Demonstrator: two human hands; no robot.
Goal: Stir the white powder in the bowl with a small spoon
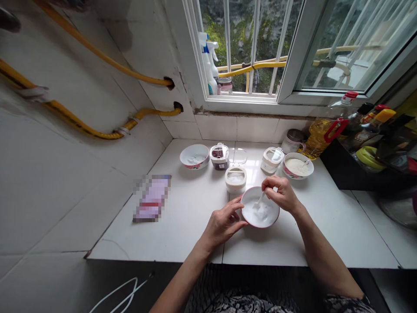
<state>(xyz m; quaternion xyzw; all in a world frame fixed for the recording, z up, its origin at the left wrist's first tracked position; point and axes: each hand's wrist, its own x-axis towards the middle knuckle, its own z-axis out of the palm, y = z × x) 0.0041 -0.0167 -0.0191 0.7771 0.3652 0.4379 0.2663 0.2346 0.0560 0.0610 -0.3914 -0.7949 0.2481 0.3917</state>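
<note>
A white bowl with a pink rim [269, 217] holds white powder and sits near the counter's front. My left hand [224, 221] grips its left edge, thumb below and fingers at the rim. Above the bowl's right side, my right hand [280, 193] pinches the handle of a small white spoon [259, 201], whose tip is in the powder. Just behind the bowl stands an open-lidded white container [235, 184] with white contents. Another container with dark red contents [219, 158] is behind it to the left.
Behind are a floral bowl [194, 156] at left, a white lidded container [271, 161] and a bowl of pale grains [297, 167] at right. An oil bottle [315, 137] and a black rack [345, 167] with bottles stand farther right. A blurred purple item [152, 199] lies left.
</note>
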